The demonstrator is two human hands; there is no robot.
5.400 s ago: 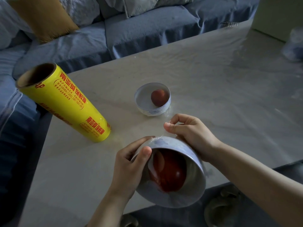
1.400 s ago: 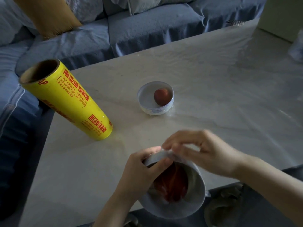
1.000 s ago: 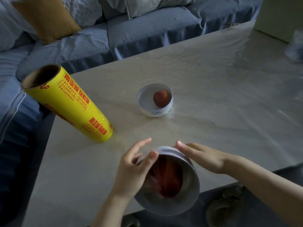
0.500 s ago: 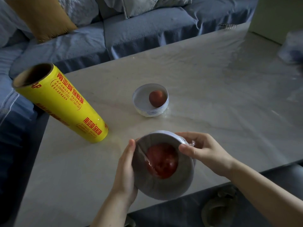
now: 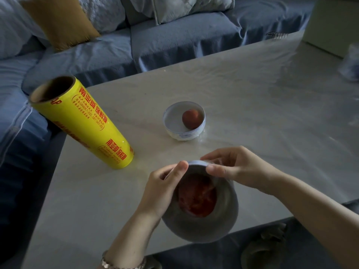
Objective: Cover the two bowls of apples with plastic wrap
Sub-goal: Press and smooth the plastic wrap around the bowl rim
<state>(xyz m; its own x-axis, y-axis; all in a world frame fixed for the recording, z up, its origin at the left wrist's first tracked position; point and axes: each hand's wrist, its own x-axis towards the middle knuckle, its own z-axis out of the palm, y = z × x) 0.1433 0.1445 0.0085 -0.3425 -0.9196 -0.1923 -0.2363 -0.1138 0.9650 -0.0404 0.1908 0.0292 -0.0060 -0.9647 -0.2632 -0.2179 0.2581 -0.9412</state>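
Note:
A white bowl (image 5: 221, 226) with a red apple (image 5: 196, 197) inside is tilted toward me at the table's near edge, clear plastic wrap stretched over its mouth. My left hand (image 5: 161, 191) grips its left rim, thumb on the far edge. My right hand (image 5: 240, 167) pinches the wrap at the far rim. A second white bowl (image 5: 174, 131) with a small apple (image 5: 191, 118) stands upright farther back, film over it. The yellow plastic wrap roll (image 5: 83, 123) lies at the left.
The pale marble table (image 5: 252, 105) runs back and to the right; its near edge is just under the held bowl. A blue sofa (image 5: 174, 39) with cushions lies beyond. A pale box (image 5: 334, 24) and a crumpled clear bag (image 5: 349, 63) sit far right.
Both hands have shifted along the near bowl's rim to its far edge, pressing the wrap there. The bowl stays tilted toward me. The far bowl and roll have not moved.

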